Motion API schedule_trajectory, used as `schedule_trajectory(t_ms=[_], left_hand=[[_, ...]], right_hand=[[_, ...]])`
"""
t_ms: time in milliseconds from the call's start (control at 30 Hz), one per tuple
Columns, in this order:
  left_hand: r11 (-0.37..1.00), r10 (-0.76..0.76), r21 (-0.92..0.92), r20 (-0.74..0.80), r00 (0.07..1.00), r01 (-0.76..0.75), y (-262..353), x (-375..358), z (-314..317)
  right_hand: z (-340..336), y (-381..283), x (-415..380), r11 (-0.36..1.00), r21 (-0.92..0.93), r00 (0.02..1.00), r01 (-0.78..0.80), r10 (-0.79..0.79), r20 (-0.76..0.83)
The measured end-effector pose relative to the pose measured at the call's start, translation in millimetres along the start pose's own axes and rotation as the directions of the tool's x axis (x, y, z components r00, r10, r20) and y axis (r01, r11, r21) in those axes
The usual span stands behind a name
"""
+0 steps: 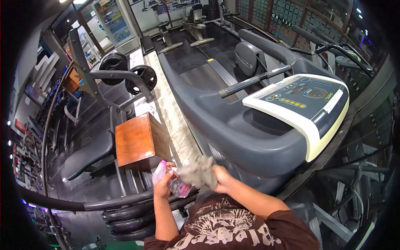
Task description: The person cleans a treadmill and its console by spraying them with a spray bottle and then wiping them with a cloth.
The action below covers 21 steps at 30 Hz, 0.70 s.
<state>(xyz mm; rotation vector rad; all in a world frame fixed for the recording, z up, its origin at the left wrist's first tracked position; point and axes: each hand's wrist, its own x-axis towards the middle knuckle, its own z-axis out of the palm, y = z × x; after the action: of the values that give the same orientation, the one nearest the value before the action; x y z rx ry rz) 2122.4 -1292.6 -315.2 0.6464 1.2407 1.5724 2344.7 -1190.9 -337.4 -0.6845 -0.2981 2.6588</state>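
Observation:
My left hand (163,185) is closed around a spray bottle (181,189) with a pink and white head and a clear body. In my right hand (222,180) is a crumpled grey-beige cloth (199,171), its edges blurred by motion. The cloth hangs just to the right of the bottle and hides part of it. Both hands are held in front of my chest, close to the lower edge of a treadmill (233,133). The treadmill's console (306,93), with a white frame, lies beyond my right hand.
A wooden box (133,141) stands left of my hands, beside a black padded bench (89,156). Behind it is a machine with weight plates (141,79). Stacked black plates (129,221) and a curved rail (112,204) are at lower left. Exercise bikes (196,27) stand at the back.

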Motion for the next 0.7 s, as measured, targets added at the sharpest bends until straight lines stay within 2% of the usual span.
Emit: schedule_trajectory(t_ms=[67,100,133,200,267,300,333,400,467,500,633,700], left_hand=[[1.0,0.004,0.019,0.003,1.0,-0.004,9.8,5.5,10.4],[1.0,-0.007,0.011,0.011,1.0,0.007,11.8,8.8,11.3],[1.0,-0.021,0.002,0.018,1.0,0.021,14.2,10.4,12.5],[1.0,0.007,-0.022,0.002,1.0,-0.007,18.0,14.6,20.4],[0.999,0.03,-0.033,-0.013,0.999,-0.03,19.7,20.5,27.1],[0.999,0.017,-0.033,-0.024,1.0,-0.018,24.1,22.8,34.4],[1.0,0.026,0.0,0.008,1.0,-0.026,23.7,25.8,35.5],[0.996,0.06,0.066,0.086,0.994,-0.066,28.6,40.3,40.0],[0.997,0.08,-0.018,0.12,0.99,-0.078,34.5,51.1,50.5],[0.997,0.075,-0.003,0.145,0.987,-0.076,38.6,57.5,52.9],[0.996,0.039,0.063,0.244,0.969,-0.056,47.8,95.4,54.3],[0.999,0.035,0.006,0.235,0.971,-0.037,51.2,116.6,48.4]], right_hand=[[46.6,1.2,-48.7,0.971,-0.239,0.998,0.017,-0.032,-0.059],[51.0,-3.5,-65.7,0.848,-0.529,0.999,0.024,-0.04,-0.019],[53.0,-10.5,-84.9,0.643,-0.765,0.999,0.036,-0.034,0.019],[79.4,-32.6,-126.9,0.504,-0.794,0.933,0.339,-0.074,0.351],[116.1,-56.7,-167.7,0.192,-0.811,0.819,0.553,-0.301,0.488],[127.2,-68.0,-181.1,0.016,-0.787,0.729,0.617,-0.39,0.563],[129.4,-78.8,-187.7,-0.22,-0.715,0.574,0.664,-0.463,0.676],[125.5,-89.4,-195.8,-0.428,-0.692,0.413,0.581,-0.577,0.704],[130.7,-111.9,-191.2,-0.59,-0.689,0.306,0.422,-0.622,0.721],[125.9,-116.9,-183.0,-0.635,-0.7,0.26,0.328,-0.651,0.713],[134.5,-126.1,-170.1,-0.644,-0.72,0.24,0.259,-0.679,0.694],[138.6,-125.8,-161.8,-0.637,-0.755,0.273,0.157,-0.706,0.653]])
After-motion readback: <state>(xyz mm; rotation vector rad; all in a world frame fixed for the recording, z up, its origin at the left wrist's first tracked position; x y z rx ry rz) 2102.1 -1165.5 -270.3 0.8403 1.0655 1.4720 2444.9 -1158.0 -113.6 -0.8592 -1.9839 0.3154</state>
